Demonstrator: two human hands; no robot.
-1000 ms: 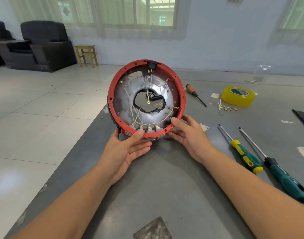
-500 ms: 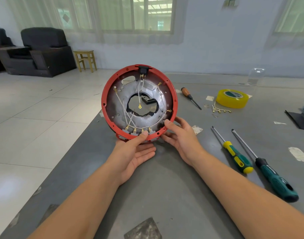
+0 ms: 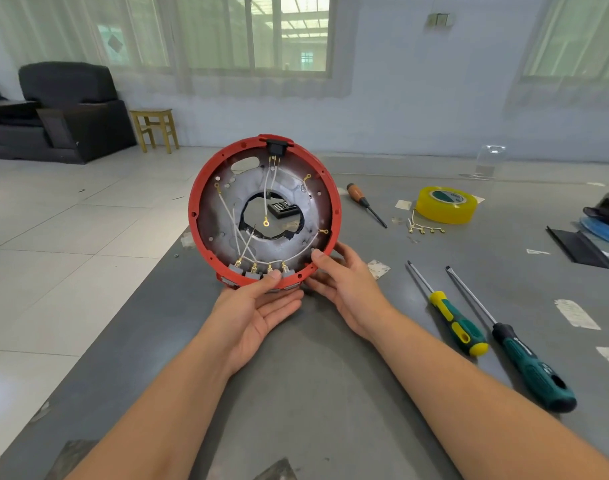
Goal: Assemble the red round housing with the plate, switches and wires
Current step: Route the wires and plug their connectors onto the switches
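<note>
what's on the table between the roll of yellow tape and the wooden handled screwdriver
In the head view, a small pale paper scrap lies between the yellow tape roll and the wooden-handled screwdriver. A cluster of brass terminals sits just nearer.

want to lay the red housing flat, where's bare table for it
Bare table lies between the two forearms, near the front edge. The red housing is propped upright by the left hand and right hand. The right is crowded: two screwdrivers, yellow tape, brass terminals.
</note>
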